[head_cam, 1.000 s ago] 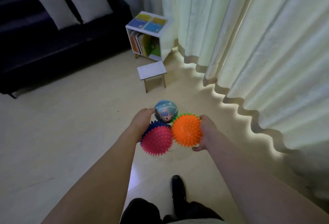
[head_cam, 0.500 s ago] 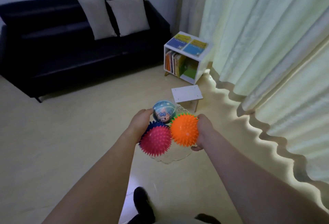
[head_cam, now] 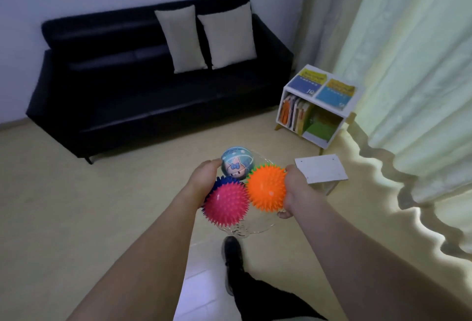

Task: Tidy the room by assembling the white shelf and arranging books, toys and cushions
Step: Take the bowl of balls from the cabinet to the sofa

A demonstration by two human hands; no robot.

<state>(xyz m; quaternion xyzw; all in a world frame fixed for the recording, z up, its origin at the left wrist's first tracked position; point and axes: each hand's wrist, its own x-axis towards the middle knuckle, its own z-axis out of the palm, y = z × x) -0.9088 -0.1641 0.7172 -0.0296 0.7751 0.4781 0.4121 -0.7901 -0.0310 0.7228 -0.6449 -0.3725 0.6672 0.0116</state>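
Here, a dark sofa (head_cam: 143,91) stands against the far wall at left, with two pale cushions (head_cam: 207,37) propped upright side by side on its right half. In the centre foreground, a person's left hand (head_cam: 204,180) is curled round the left side of a clear bowl (head_cam: 245,228) piled with toy balls: its fingers are hidden behind the load, and the thumb rests against a blue cartoon-printed ball (head_cam: 237,165) at the back. A pink spiky ball (head_cam: 227,203) sits in front, with a dark blue spiky ball (head_cam: 223,182) half hidden behind it, and an orange spiky ball (head_cam: 267,188) lies touching it on the right. The right hand (head_cam: 293,193) grips the bowl's right side, thumb pressed to the orange ball and fingers wrapped underneath. A dark shoe (head_cam: 232,254) steps forward on the pale floor (head_cam: 76,206) below. Just beyond the right hand is a small white stool (head_cam: 320,172). Behind it, near the sofa's right end, the white shelf (head_cam: 316,106) holds upright books (head_cam: 293,114) inside and two blue-and-yellow books (head_cam: 325,88) flat on top. Pale curtains (head_cam: 408,78) fill the right side.
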